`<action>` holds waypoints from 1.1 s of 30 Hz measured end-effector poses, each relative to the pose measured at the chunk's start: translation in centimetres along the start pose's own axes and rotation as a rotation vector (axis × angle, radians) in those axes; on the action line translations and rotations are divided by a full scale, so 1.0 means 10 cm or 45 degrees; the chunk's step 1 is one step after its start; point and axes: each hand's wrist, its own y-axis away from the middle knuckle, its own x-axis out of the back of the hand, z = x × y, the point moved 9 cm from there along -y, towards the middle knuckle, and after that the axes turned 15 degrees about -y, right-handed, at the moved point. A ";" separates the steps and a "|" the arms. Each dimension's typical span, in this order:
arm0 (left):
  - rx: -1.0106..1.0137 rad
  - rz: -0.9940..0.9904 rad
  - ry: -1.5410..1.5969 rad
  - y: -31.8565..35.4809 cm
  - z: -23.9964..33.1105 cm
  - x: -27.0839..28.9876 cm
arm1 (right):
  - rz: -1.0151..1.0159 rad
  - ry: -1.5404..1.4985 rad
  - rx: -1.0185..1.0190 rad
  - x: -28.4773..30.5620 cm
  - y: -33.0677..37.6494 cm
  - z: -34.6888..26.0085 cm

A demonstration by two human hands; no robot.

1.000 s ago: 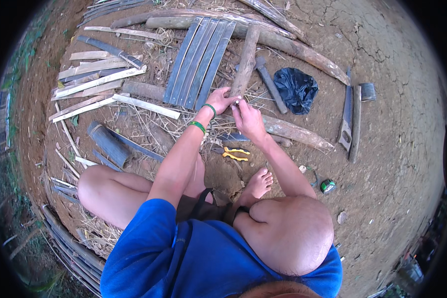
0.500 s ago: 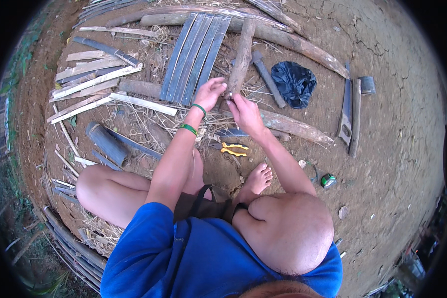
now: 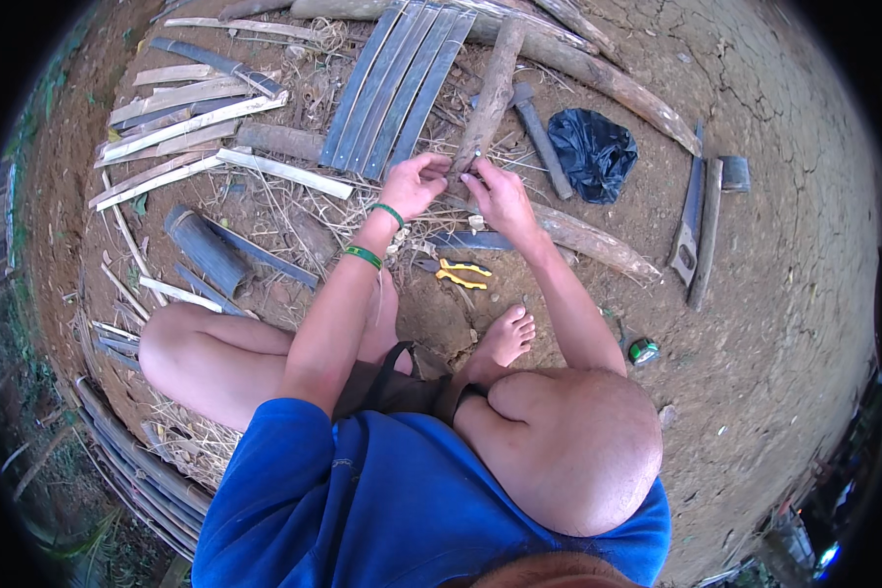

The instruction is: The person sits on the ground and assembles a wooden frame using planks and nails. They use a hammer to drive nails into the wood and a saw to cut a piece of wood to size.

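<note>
Squatting on the bare ground, the person brings both hands together at the near end of a wooden stick (image 3: 488, 93), left hand (image 3: 414, 184) and right hand (image 3: 495, 191) each with a pinching grip on it, seemingly to steady it, yellow pliers (image 3: 458, 273) lying just beneath

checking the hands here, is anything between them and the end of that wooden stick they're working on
Nothing visible. The left hand and right hand both meet at the near end of the wooden stick, fingers touching it. The yellow-handled pliers lie nearer the body, out of the way.
</note>
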 end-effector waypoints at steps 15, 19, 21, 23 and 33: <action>0.018 0.109 0.161 0.07 -0.10 0.07 | -0.024 0.095 0.077 -0.07 0.00 -0.08; -0.095 0.082 0.311 0.09 0.35 0.17 | -0.004 0.094 0.063 -0.04 0.01 -0.05; -0.086 -0.026 0.397 0.11 0.49 0.13 | -0.013 0.069 0.087 -0.04 -0.01 -0.11; -0.137 0.012 0.343 0.09 0.48 0.11 | -0.029 0.074 0.077 -0.06 -0.02 -0.09; -0.197 0.341 0.052 0.18 0.46 0.09 | -0.051 -0.136 -0.003 -0.06 0.05 0.07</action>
